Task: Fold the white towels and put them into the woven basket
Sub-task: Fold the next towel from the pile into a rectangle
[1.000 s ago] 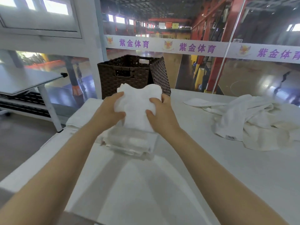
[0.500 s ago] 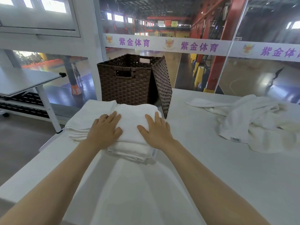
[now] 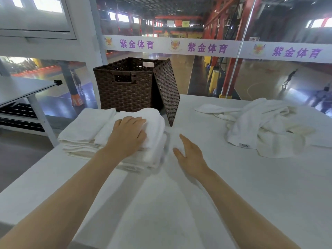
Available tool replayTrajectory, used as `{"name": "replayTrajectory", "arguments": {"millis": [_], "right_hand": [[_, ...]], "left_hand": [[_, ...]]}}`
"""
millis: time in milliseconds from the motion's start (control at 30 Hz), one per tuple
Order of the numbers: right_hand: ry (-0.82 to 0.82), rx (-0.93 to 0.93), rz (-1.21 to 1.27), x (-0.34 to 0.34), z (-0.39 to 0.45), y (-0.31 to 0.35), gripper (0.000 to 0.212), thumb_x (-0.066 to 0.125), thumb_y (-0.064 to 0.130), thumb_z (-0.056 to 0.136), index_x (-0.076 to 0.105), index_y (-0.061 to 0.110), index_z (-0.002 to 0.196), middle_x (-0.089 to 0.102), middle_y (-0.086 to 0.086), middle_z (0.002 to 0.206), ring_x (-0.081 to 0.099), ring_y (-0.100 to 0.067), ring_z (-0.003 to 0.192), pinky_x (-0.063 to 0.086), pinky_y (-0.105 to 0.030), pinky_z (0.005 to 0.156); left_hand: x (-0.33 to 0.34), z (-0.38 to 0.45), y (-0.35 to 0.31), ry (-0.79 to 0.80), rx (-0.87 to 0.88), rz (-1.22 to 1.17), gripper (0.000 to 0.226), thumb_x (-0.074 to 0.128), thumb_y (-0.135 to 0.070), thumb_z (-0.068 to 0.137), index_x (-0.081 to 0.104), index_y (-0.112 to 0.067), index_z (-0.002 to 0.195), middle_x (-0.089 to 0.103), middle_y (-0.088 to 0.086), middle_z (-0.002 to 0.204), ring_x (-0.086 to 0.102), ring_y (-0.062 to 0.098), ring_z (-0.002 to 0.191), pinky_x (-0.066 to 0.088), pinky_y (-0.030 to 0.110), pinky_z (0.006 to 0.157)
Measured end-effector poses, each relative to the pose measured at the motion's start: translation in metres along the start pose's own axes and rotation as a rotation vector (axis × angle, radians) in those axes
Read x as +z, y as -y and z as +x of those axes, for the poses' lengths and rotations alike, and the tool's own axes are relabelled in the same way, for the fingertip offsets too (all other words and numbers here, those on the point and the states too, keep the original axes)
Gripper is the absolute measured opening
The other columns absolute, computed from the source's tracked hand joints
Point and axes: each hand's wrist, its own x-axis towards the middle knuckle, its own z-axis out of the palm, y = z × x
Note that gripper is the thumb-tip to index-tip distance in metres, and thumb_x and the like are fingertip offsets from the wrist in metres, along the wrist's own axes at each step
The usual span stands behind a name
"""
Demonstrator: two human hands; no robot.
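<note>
**Folded stack waiting by the basket, loose towels still to do**

Head view: the task is looking partly done. A stack of folded towels (image 3: 115,139) is sitting on the white table (image 3: 251,186), just in front of the woven basket (image 3: 125,85), whose lid (image 3: 166,90) is leaning against its right side. The basket's opening is showing only a pale patch at the far wall, and I cannot tell whether any towels are lying inside, so by my reading the folded ones are not yet being put away. Well apart on the right, a pile of unfolded towels (image 3: 265,128) is lying crumpled, so folding is remaining too.

The left hand (image 3: 128,135) is lying palm down on the top folded towel, its fingers curving lightly over the far edge and touching the cloth; whether they are gripping or only pressing I cannot tell. The right hand (image 3: 190,155) is hovering just beside the stack, fingers straight and together, thumb spread, holding nothing
</note>
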Motion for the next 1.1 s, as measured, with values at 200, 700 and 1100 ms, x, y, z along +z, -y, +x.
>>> {"name": "replayTrajectory", "arguments": {"millis": [200, 700, 1100], "right_hand": [[-0.040, 0.220, -0.145, -0.036, -0.030, -0.090, 0.062, 0.042, 0.044, 0.099, 0.022, 0.022, 0.154, 0.029, -0.002, 0.158, 0.023, -0.024, 0.145, 0.016, -0.039, 0.120], [-0.231, 0.363, -0.373, -0.144, -0.072, -0.232, 0.048, 0.048, 0.011, 0.092, 0.045, 0.008, 0.139, 0.047, -0.012, 0.142, 0.046, -0.034, 0.122, 0.037, -0.039, 0.103], [-0.307, 0.382, -0.387, -0.126, -0.005, -0.236, 0.023, 0.044, 0.021, 0.099, 0.063, 0.015, 0.112, 0.062, -0.005, 0.114, 0.047, -0.027, 0.103, 0.045, -0.036, 0.072]], "left_hand": [[0.015, 0.004, -0.087, -0.063, 0.211, -0.148, 0.060, 0.026, -0.041, 0.088, 0.055, -0.018, 0.134, 0.053, 0.000, 0.141, 0.044, 0.019, 0.131, 0.027, 0.035, 0.108], [0.138, -0.035, -0.218, 0.275, 0.264, -0.368, 0.057, 0.026, -0.042, 0.090, 0.046, -0.029, 0.142, 0.037, -0.008, 0.154, 0.030, 0.011, 0.141, 0.013, 0.022, 0.110], [0.152, -0.030, -0.214, 0.153, 0.213, -0.434, 0.045, 0.049, -0.027, 0.089, 0.056, -0.029, 0.132, 0.047, -0.016, 0.142, 0.034, 0.000, 0.132, 0.006, 0.008, 0.103]]}}
